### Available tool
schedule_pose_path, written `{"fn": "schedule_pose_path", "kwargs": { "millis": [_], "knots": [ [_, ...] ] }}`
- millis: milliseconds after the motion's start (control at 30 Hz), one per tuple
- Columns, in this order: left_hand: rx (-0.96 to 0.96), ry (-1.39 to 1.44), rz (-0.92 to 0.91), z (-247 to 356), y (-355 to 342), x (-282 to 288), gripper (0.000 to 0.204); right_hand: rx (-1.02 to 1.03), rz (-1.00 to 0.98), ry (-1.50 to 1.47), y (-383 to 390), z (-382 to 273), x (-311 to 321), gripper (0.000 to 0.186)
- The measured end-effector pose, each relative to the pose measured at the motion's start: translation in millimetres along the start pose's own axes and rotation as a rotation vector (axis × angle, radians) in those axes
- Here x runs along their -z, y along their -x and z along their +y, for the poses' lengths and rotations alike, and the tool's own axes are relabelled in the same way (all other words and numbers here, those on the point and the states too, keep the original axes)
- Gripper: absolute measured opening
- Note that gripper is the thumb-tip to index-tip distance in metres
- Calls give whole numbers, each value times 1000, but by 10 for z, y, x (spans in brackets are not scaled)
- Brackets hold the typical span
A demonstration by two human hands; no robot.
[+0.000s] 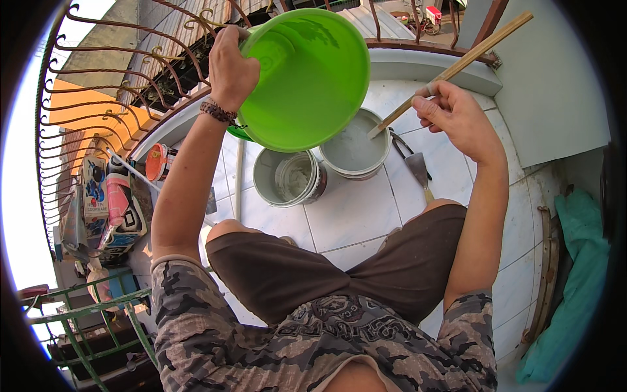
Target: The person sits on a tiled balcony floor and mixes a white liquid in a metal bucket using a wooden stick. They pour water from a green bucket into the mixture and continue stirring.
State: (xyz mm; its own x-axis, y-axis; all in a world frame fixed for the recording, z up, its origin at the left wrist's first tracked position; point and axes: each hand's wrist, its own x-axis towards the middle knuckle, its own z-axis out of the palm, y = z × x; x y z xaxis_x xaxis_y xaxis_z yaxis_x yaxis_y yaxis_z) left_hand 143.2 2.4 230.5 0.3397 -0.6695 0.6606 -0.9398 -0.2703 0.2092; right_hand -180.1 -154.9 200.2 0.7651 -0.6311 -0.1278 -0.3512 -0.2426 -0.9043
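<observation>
My left hand [232, 72] grips the rim of a large green plastic basin [307, 85], held tilted above the buckets, its inside toward me. My right hand [450, 117] holds a long wooden stick [490, 46], whose lower end is in a bucket of pale grey liquid [353, 147]. Left of it stands another white bucket [287, 183] with a smaller container inside, coated in grey residue. Beside the right bucket lie a metal scraper [415, 163] and other dark tools on the tiles. Part of another green container [238, 134] shows behind the basin.
A curved iron railing [104, 89] edges the tiled floor [346, 215]. At left are boxes [95, 186], an orange tub [156, 161], a white pole and a green metal rack [85, 307]. At right stand a pale wall [548, 98] and a draped teal cloth [565, 261].
</observation>
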Motion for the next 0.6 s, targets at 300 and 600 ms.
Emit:
{"fn": "schedule_pose_path", "kwargs": {
  "millis": [300, 600],
  "knots": [
    [5, -16, -3, 47, 12, 27, 25, 0, -10, -5, 13, -14, 7, 40],
    [-12, -4, 10, 91, 3, 52, 26, -7, -11, -10, 53, -56, 18, 36]
  ]
}}
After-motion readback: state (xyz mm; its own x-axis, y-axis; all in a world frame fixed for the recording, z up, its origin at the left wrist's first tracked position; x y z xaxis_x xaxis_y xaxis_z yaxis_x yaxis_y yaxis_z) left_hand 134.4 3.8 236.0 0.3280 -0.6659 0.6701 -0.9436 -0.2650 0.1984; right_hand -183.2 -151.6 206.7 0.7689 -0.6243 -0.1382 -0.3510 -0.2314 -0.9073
